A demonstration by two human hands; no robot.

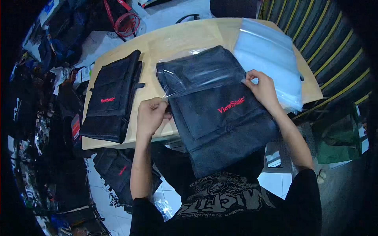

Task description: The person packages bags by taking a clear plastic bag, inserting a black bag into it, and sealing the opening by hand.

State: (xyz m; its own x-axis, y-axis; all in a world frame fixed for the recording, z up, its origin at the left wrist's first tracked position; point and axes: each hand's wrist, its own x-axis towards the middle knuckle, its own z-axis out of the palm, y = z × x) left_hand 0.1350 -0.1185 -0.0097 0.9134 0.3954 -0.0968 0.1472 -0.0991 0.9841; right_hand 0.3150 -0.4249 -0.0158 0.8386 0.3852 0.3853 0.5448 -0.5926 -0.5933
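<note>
A black fabric bag [220, 122] with red ViewSonic lettering lies in front of me, its near end hanging over the table's edge toward my body. Its far part sits inside a clear plastic sleeve [193, 74], whose opening crosses the bag above the lettering. At the sleeve's left edge, my left hand [151, 116] is closed in a pinch beside the bag. My right hand [258, 86] pinches the sleeve's right edge between thumb and fingers.
More folded black ViewSonic bags [110, 98] lie on the table [153, 47] at left. A stack of clear plastic sleeves [267, 59] rests at the right. Below the table's left edge is another black bag [118, 171]. Black-and-yellow striped material [330, 47] stands at the far right.
</note>
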